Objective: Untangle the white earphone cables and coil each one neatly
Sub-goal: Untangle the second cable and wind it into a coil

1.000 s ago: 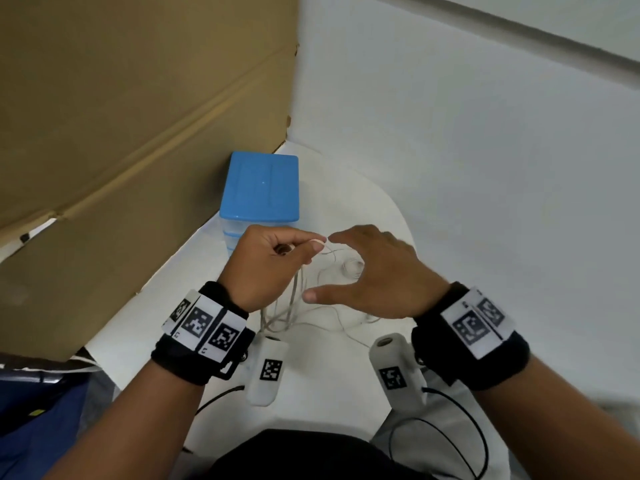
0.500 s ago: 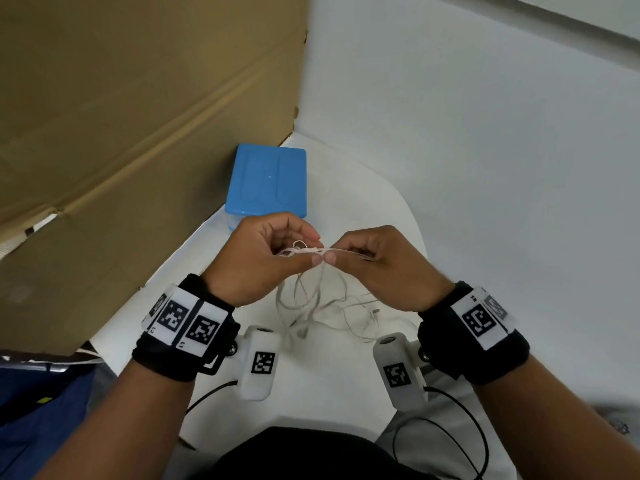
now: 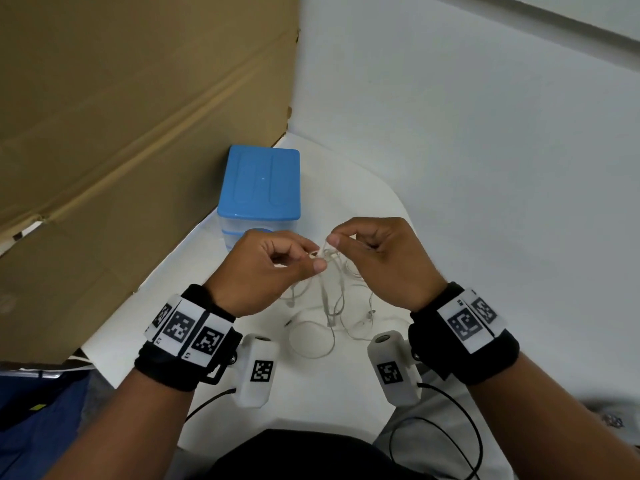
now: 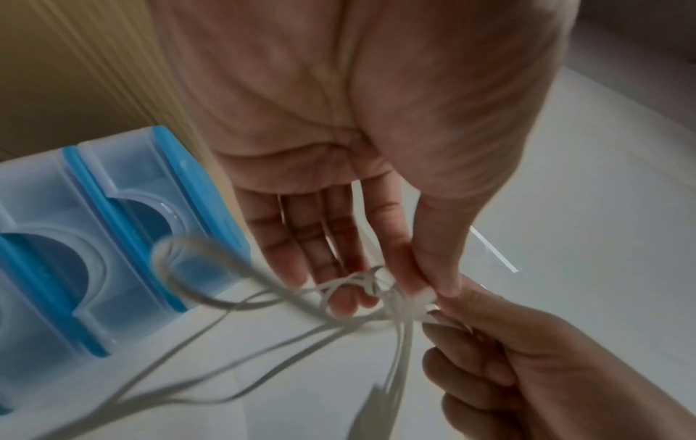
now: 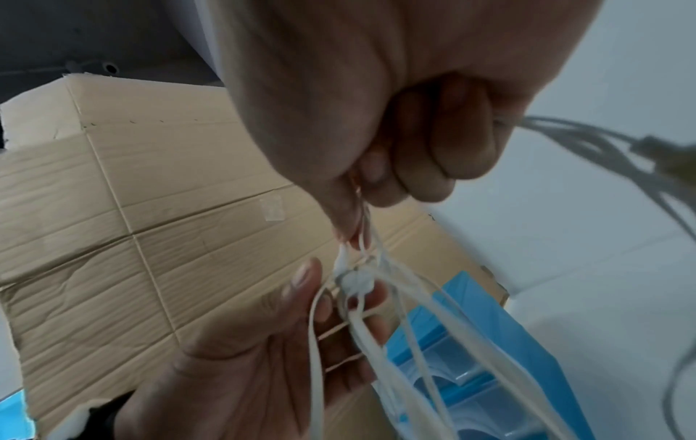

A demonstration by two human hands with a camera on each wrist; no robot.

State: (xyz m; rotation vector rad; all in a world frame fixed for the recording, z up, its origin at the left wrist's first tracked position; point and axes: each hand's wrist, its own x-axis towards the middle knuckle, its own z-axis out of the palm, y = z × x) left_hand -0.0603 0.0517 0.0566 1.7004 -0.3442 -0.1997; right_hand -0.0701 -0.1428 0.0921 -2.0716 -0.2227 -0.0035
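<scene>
A: What is nearest the viewer?

B: Two forearms with black wristbands. The left hand (image 3: pixel 273 268) sits at about 10 o'clock from the dangling cables, the right hand (image 3: pixel 381 261) at about 2 o'clock, both raised over a white table (image 3: pixel 346 403).

A: What are the hands doing?

B: Each pinches the white earphone cables (image 3: pixel 327 299) between thumb and forefinger. The left hand's other fingers stay fairly straight; the right hand's curl into the palm, seemingly with more cable running through them.

A: Where is the tangle?

B: The knot (image 4: pixel 399 303) sits right between the two pinches, touching both, neither hand clearly nearer. From it the strands hang toward 6 o'clock, so the long axis runs downward to loose loops lying on the table. My guess is the next pull goes sideways, 9 against 3.

A: How do the cables look?

B: Thin, pale, slack, several strands crossing; an earbud is caught in the knot.

A: And farther off?

B: A blue-lidded box (image 3: pixel 261 181) at 12 o'clock, cardboard (image 3: pixel 138 116) to its left
</scene>
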